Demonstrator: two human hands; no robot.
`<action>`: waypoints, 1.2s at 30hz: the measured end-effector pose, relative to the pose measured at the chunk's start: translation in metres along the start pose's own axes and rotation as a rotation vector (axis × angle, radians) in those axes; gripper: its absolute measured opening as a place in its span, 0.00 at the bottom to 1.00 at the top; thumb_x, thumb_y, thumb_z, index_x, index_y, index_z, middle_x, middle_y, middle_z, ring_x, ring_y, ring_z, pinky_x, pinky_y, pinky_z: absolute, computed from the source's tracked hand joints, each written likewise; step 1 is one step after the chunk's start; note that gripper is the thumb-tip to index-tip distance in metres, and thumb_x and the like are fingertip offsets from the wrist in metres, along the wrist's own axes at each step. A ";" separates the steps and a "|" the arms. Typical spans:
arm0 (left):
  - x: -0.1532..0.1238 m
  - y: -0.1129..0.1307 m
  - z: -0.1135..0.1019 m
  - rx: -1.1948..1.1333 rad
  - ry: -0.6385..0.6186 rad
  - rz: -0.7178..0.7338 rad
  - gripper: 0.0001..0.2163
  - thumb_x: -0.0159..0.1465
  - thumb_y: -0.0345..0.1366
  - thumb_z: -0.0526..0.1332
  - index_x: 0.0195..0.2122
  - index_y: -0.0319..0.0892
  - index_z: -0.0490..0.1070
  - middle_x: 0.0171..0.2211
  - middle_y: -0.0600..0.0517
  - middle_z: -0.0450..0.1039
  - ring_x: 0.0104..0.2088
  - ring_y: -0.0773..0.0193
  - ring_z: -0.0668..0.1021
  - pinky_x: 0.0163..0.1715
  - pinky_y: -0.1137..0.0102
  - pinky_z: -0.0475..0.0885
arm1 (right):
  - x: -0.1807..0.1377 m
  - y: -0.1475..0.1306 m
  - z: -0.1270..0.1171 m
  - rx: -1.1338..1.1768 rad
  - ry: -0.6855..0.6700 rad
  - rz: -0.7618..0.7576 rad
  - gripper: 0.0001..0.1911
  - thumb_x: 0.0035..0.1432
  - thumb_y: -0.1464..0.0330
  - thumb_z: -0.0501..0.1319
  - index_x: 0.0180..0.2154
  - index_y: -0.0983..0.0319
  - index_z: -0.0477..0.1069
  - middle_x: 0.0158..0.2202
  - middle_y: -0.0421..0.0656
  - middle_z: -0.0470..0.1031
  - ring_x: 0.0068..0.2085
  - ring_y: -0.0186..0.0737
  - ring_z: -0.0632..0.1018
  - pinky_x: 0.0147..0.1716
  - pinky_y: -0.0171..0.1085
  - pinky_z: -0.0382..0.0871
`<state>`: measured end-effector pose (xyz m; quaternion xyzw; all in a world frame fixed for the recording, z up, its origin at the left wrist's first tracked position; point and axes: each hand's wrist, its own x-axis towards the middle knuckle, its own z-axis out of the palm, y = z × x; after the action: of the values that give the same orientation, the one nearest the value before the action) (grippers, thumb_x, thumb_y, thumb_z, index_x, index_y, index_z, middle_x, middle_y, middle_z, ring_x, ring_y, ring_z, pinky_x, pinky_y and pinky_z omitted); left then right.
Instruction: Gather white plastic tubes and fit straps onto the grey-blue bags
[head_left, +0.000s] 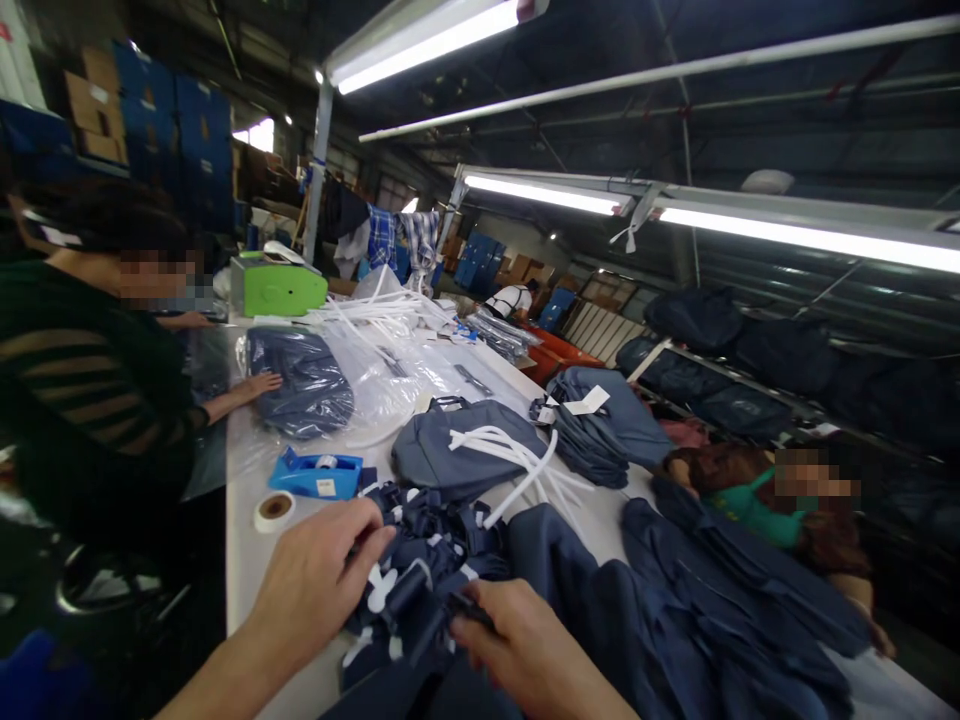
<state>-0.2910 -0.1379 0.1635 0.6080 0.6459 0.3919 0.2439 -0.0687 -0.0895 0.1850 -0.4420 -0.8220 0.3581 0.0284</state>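
Right hand (517, 635) pinches a dark piece (474, 611) at the strap pile (429, 535) — handling, apparently, needing slack next. Left hand (319, 560), pile's left: grip unclear.

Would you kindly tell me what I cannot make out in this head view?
Head view: most of the dark object in the right hand; the hand itself covers part of it.
Head view: what, if anything, the left hand holds; its own back hides this.
Head view: any print on the white label of the blue tape dispenser; too small.
Head view: the full dark cloth at the bottom; the picture's edge cuts it off.
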 end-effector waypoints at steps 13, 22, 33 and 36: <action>0.002 0.004 0.029 -0.382 -0.815 -0.034 0.10 0.59 0.37 0.53 0.35 0.42 0.74 0.29 0.53 0.73 0.29 0.64 0.73 0.29 0.74 0.65 | -0.007 0.008 0.008 0.054 0.138 -0.075 0.09 0.56 0.68 0.65 0.41 0.58 0.73 0.32 0.39 0.78 0.34 0.40 0.77 0.32 0.35 0.65; 0.004 0.002 0.035 -0.909 -1.089 -0.157 0.10 0.55 0.39 0.60 0.36 0.41 0.74 0.24 0.50 0.77 0.21 0.63 0.75 0.26 0.71 0.69 | -0.017 0.017 0.015 0.671 0.225 -0.119 0.10 0.60 0.61 0.60 0.40 0.59 0.72 0.30 0.40 0.76 0.30 0.38 0.79 0.26 0.32 0.71; 0.006 -0.005 0.035 -0.808 -0.986 -0.243 0.22 0.60 0.55 0.58 0.30 0.39 0.76 0.17 0.52 0.71 0.17 0.65 0.70 0.22 0.71 0.68 | -0.011 -0.003 0.010 0.018 0.337 -0.381 0.09 0.65 0.68 0.57 0.35 0.59 0.76 0.31 0.39 0.79 0.34 0.34 0.79 0.34 0.31 0.68; 0.008 -0.003 0.022 -0.761 -0.898 -0.215 0.20 0.60 0.53 0.57 0.28 0.39 0.76 0.16 0.53 0.69 0.18 0.67 0.69 0.23 0.73 0.65 | -0.001 -0.013 0.009 0.053 0.336 -0.403 0.06 0.64 0.70 0.59 0.36 0.59 0.76 0.32 0.38 0.80 0.34 0.34 0.79 0.35 0.31 0.69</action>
<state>-0.2767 -0.1252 0.1498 0.5153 0.3518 0.2734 0.7321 -0.0800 -0.1001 0.1864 -0.3217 -0.8675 0.2881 0.2468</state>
